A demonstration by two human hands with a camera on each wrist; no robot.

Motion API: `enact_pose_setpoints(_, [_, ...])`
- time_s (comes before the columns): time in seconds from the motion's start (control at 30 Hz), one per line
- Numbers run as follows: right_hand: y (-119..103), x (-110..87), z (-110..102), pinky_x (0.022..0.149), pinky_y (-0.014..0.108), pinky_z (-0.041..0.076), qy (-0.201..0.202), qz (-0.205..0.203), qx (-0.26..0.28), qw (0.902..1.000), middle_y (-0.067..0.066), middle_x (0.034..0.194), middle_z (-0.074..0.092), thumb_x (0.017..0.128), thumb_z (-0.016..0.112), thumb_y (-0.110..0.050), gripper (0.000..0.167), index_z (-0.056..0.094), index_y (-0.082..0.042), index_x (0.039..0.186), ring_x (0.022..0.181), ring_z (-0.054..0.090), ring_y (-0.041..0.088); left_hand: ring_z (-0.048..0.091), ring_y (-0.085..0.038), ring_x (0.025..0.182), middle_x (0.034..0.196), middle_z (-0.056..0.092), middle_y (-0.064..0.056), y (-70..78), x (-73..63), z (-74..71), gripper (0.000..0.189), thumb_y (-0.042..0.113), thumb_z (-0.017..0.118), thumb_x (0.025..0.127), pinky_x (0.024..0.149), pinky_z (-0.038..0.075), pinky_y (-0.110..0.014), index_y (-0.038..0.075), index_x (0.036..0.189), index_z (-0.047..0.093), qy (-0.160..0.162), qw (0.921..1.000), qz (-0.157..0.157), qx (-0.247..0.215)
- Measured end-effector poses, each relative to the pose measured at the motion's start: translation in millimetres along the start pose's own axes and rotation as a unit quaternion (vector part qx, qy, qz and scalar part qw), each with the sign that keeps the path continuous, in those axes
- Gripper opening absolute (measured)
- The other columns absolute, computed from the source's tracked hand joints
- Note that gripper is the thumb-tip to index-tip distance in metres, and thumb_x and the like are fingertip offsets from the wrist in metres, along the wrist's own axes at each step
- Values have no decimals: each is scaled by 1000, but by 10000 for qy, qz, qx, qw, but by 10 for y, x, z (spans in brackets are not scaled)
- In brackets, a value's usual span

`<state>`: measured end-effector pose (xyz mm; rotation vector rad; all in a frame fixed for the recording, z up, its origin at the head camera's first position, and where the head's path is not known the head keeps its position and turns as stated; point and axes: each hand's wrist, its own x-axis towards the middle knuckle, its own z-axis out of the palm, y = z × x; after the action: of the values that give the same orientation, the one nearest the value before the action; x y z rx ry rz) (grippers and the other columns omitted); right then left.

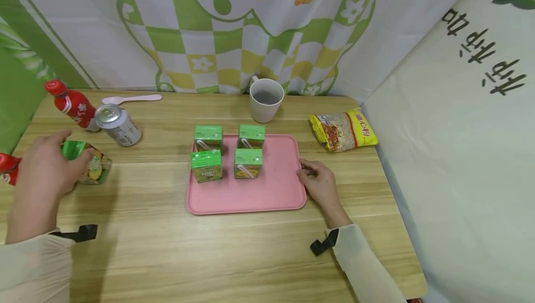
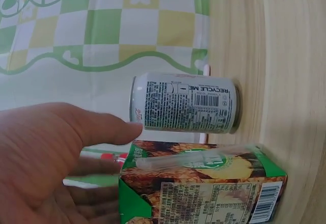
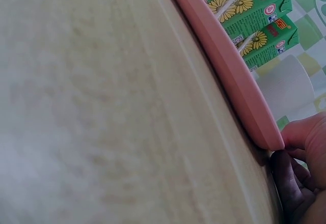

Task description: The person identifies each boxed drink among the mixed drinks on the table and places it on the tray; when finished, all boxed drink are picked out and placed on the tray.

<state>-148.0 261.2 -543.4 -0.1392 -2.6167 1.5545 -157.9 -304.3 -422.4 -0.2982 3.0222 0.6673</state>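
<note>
At the left of the table, my left hand (image 1: pixel 46 164) is spread around the top of a green drink carton (image 2: pixel 204 183) with pineapple pictures and a straw on its side. The thumb (image 2: pixel 114 128) lies straight, its tip right at the carton's top edge, while the other fingers pass partly hidden behind the carton. On the right, my right hand (image 1: pixel 321 181) pinches the right rim of a pink tray (image 1: pixel 273 194), thumb and fingertips at its edge. Several green drink cartons (image 1: pixel 248 164) with straws stand in two rows on the tray's left part.
Beside the left hand stand a silver can (image 1: pixel 121 126) and a red bottle (image 1: pixel 75 106); another red bottle (image 1: pixel 8 168) is partly hidden. Behind them lies a pink spoon (image 1: pixel 131 99). A white mug (image 1: pixel 265 101) stands behind the tray, a yellow food packet (image 1: pixel 344 131) lies right.
</note>
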Motion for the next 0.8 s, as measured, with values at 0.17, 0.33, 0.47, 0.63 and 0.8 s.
enact_pose_setpoints(0.17, [-8, -1, -2, 68, 21, 55, -40, 25, -71, 10000, 9, 99, 69, 91, 76, -10, 32, 74, -8, 122, 88, 67, 19, 39, -61, 105, 130, 32, -50, -27, -9, 37, 77, 38, 56, 101, 81, 41, -74, -23, 142, 34, 93, 9995, -184, 220])
enact_pose_setpoints(0.33, [-17, 0, 5, 68, 22, 55, -47, 14, -15, 10000, 9, 100, 69, 90, 76, -10, 32, 74, -7, 122, 88, 67, 20, 41, -58, 102, 130, 34, -48, -6, -31, 62, 71, 35, 58, 101, 71, 46, -68, -21, 140, 39, 217, 9995, -103, 203])
enact_pose_setpoints(0.47, [-19, 2, -1, 68, 21, 55, -13, 8, 2, 10000, 10, 100, 69, 90, 76, -10, 32, 75, -7, 122, 88, 66, 20, 40, -58, 101, 132, 30, -47, 12, -53, 45, 72, 36, 57, 101, 73, 45, -70, -17, 145, 36, 65, 9997, -130, 201])
enact_pose_setpoints(0.63, [-17, -1, -7, 66, 20, 53, 12, 73, -30, 10000, 10, 101, 69, 91, 76, -11, 32, 74, -8, 123, 88, 66, 19, 42, -58, 100, 129, 32, -44, 21, -61, 50, 72, 36, 59, 101, 73, 44, -70, -13, 147, 36, 24, 9998, -45, 203])
enact_pose_setpoints(0.8, [-38, -8, 0, 66, 20, 53, 6, 177, -44, 9998, 10, 101, 69, 91, 76, -10, 32, 74, -9, 123, 87, 66, 19, 42, -57, 104, 126, 39, -44, 11, -44, 81, 76, 34, 65, 97, 79, 42, -70, -18, 143, 37, 171, 9998, -14, -27])
